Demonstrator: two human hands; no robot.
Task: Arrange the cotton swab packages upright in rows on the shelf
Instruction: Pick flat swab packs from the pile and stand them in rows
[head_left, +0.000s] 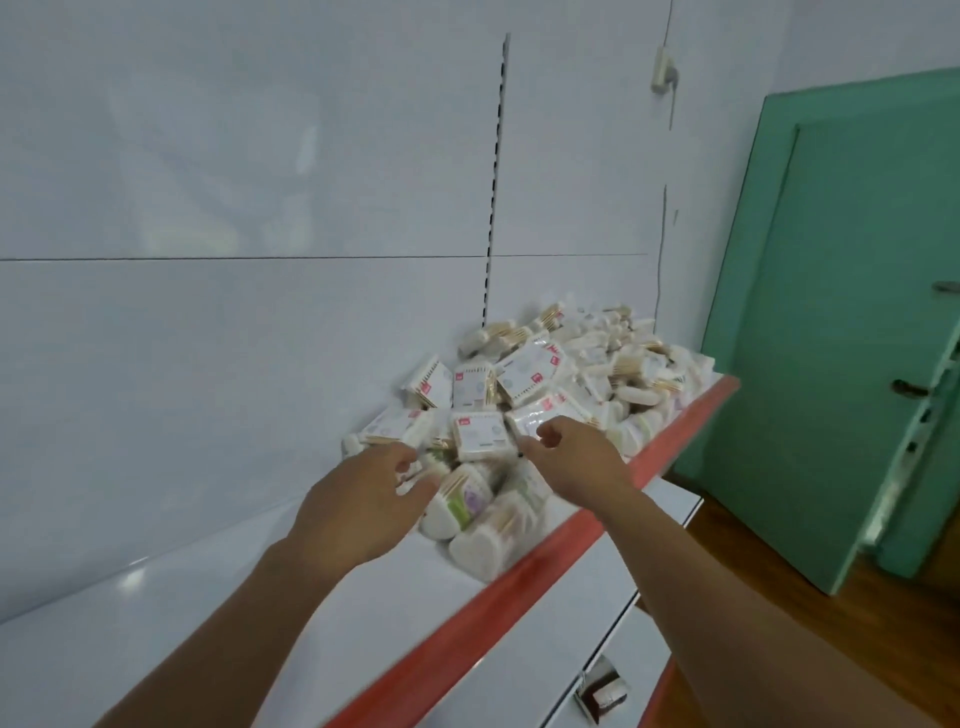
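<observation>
A loose heap of cotton swab packages (550, 379) lies jumbled on the right end of the white shelf (208, 613), which has a red front lip (519, 577). Most packs lie flat or tilted, some with red labels. My left hand (358, 499) reaches over the near left edge of the heap, fingers loosely spread above a pack, holding nothing that I can see. My right hand (566, 452) hovers at the heap's near side, thumb and fingers close to a flat white pack (480, 434), not clearly gripping it.
The shelf's white back panel (260, 208) with a slotted upright (493, 182) stands behind the heap. A green door (841, 322) is at the right over a wooden floor. A lower white shelf (571, 654) holds a small shiny object (602, 686).
</observation>
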